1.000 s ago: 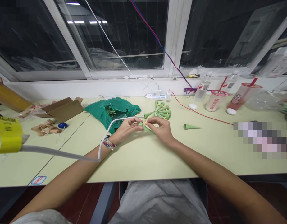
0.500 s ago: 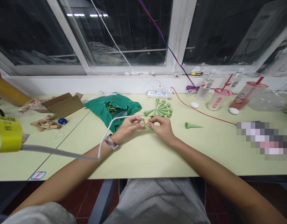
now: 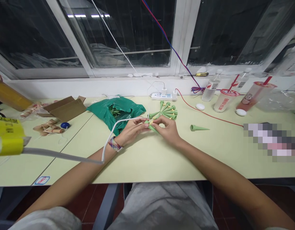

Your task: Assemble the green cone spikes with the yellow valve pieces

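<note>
Between both hands, above the table, is a green plastic watering spike with a small yellow valve near its wide end. My left hand is closed on the wide end with thumb and fingers. Thumb and forefinger of my right hand pinch at the yellow valve and the tapered body, partly covering them. Just beyond the fingers lies a fan of several similar spikes with yellow valves, tips pointing inward. A single green spike, with no yellow part visible, lies to the right.
A torn green plastic bag lies behind my left hand. A white cable crosses over my left wrist. A power strip, bottles, drink cups, a cardboard box and wooden toys line the back and left.
Both hands stay together on the spike, with only slight finger shifts. More of the spike's green body shows between them now. The whole view has shifted a little.
</note>
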`<state>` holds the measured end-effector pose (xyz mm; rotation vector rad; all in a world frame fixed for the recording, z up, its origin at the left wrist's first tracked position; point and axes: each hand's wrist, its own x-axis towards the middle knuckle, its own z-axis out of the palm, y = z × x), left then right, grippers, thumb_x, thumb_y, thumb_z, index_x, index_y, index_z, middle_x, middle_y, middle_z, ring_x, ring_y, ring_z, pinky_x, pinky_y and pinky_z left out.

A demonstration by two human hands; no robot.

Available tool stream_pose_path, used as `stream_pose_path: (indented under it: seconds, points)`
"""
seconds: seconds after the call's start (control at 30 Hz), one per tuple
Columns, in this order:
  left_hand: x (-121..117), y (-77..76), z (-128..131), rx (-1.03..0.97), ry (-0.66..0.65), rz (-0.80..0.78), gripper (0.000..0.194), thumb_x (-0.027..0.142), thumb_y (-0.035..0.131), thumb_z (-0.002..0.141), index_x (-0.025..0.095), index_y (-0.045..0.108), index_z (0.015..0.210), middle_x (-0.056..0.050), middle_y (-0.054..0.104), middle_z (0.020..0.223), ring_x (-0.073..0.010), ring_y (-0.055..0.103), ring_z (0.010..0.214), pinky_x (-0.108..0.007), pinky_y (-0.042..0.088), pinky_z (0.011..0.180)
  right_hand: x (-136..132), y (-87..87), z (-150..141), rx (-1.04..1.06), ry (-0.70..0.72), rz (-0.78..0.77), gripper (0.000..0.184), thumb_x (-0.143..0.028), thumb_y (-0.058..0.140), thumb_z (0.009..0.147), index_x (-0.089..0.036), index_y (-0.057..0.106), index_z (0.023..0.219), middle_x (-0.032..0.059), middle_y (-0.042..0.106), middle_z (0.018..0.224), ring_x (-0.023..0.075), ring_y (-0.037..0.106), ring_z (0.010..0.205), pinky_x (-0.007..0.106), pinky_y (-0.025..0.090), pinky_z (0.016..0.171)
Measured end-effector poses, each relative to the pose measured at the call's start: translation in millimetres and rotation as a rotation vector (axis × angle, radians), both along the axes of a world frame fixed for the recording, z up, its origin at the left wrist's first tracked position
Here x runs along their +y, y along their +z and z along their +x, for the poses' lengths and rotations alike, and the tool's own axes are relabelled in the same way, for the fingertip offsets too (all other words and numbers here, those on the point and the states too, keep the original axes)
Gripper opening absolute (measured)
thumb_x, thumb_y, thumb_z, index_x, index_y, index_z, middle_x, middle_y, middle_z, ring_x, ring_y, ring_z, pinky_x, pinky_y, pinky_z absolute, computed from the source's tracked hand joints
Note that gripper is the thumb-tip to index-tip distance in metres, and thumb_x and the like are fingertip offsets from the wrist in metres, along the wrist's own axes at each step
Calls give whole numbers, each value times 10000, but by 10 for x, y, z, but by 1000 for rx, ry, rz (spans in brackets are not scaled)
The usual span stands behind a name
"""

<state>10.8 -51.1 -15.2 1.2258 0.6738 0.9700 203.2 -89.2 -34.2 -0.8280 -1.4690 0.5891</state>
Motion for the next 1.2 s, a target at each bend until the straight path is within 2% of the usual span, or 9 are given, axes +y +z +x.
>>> stream_pose_path:
  seconds: [0.13,0.23,0.37,0.57,0.67,0.8,1.0,1.2]
  points:
    - [-13,-15,25,-58,-53,41,378,219,903,754,198,770,1107,-61,710,1173,-182,697,1033,-304,601,948,37,31,-16,154,-21,-55,117,-298,774,841,-203,708,826,19,737,836,179,710,804,316,585,787]
    - [-24,-86,49,-62,-94,32,368,219,874,797,203,759,1147,-61,727,1135,-170,704,1011,-307,592,970,43,27,-33,229,-13,-109,154,-318,791,820,-206,726,903,27,755,842,189,726,797,320,600,768]
    - [-44,-145,81,-67,-83,2,260,278,846,837,153,789,1058,-83,746,1059,-176,712,972,-310,601,952,44,7,-54,258,-17,-155,187,-337,790,812,-207,772,946,52,791,903,210,749,835,346,614,802]
    - [-74,-139,144,-74,47,17,215,289,900,760,140,796,876,-55,743,908,-164,711,878,-317,625,912,76,-70,-78,228,-108,-152,155,-337,777,816,-209,814,895,52,812,935,225,753,848,370,614,836]
    - [-90,-139,188,-85,117,-5,252,281,943,688,136,756,776,-41,733,828,-159,711,816,-319,642,862,106,-111,-82,235,-110,-177,163,-342,779,807,-200,812,880,56,813,922,230,754,830,373,613,823]
    - [-115,-133,219,-68,175,-3,314,286,972,633,133,748,791,-43,748,827,-164,722,805,-319,641,847,131,-145,-78,256,-97,-212,189,-360,792,784,-187,805,858,68,812,905,237,754,822,369,613,799]
    - [-131,-124,199,-61,132,2,279,276,951,664,133,732,763,-27,731,790,-159,716,785,-322,626,852,108,-175,-66,199,-133,-184,190,-341,776,798,-172,800,882,69,810,911,227,749,826,367,603,818]
    - [-114,-142,191,-84,79,-78,237,269,925,710,126,741,751,-31,714,788,-156,706,800,-337,609,903,120,-210,-59,151,-143,-118,171,-329,758,822,-183,802,897,61,809,931,215,742,837,372,599,864]
